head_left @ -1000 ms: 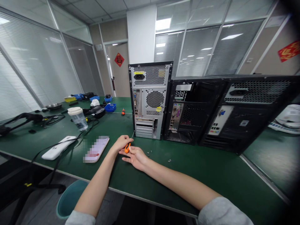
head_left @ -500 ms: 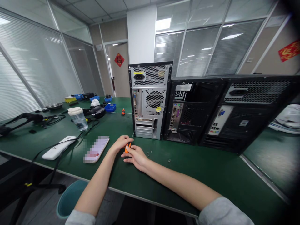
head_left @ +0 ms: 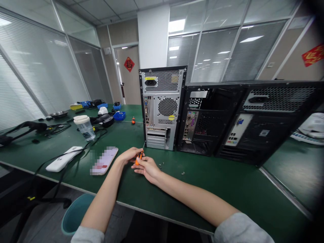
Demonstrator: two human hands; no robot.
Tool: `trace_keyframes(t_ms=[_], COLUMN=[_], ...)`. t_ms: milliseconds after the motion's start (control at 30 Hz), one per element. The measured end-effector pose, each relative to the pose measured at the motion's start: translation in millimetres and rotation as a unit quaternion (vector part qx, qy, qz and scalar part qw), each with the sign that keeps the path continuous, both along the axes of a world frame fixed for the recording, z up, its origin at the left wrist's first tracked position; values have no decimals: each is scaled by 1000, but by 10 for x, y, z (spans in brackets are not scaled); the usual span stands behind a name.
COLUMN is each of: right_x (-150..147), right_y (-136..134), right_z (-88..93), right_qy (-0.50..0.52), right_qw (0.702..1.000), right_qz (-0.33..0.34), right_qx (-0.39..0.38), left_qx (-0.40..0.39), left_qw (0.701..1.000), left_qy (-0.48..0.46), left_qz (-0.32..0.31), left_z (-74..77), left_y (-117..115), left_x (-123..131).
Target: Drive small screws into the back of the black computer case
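An orange and black screwdriver (head_left: pixel 138 159) points away from me, its thin shaft reaching the lower left corner of the silver-backed computer case (head_left: pixel 162 101). My right hand (head_left: pixel 149 168) pinches the handle's rear between thumb and forefinger, the other fingers loosely curled below. At the front of the handle, the fingers of my left hand (head_left: pixel 130 155) close round the screwdriver near its shaft. The tip meets the case's bottom corner, where a screw is too small to make out. Several loose screws (head_left: pixel 160 166) lie on the green table (head_left: pixel 192 195) to the right of my hands.
Two black computer cases (head_left: pixel 207 121) (head_left: pixel 268 125) stand to the right. On the left are a phone (head_left: pixel 108 160), a white power bank (head_left: pixel 64 158), black cables and a lidded cup (head_left: pixel 85 128). Farther back sit blue trays (head_left: pixel 119 116) and another screwdriver (head_left: pixel 133 120). A teal bin (head_left: pixel 76 216) stands below the table edge.
The fingers of my left hand have shifted slightly, and more of the screwdriver's front end shows. My right hand has stayed on the handle with little movement. The cases have not moved.
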State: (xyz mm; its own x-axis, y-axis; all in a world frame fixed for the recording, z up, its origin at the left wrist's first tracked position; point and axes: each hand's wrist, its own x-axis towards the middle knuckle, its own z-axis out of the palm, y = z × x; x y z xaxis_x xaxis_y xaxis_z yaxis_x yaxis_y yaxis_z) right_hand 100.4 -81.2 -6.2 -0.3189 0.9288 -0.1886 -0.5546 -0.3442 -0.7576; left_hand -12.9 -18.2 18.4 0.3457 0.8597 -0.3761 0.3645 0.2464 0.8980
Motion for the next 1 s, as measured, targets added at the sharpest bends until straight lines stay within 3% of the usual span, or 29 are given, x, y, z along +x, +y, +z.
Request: trace_keyframes(t_ms=[533, 1000], right_x=[-12, 5], right_y=[37, 11], right_z=[-37, 10], right_qy=[32, 52], right_qw=[999, 998], right_qz=[14, 31], right_qx=[4, 6], left_qx=[12, 40], left_qw=[999, 999], left_qy=[-33, -5], left_qz=[18, 20], left_z=[-61, -78], left_y=[40, 45], left_x=[15, 12])
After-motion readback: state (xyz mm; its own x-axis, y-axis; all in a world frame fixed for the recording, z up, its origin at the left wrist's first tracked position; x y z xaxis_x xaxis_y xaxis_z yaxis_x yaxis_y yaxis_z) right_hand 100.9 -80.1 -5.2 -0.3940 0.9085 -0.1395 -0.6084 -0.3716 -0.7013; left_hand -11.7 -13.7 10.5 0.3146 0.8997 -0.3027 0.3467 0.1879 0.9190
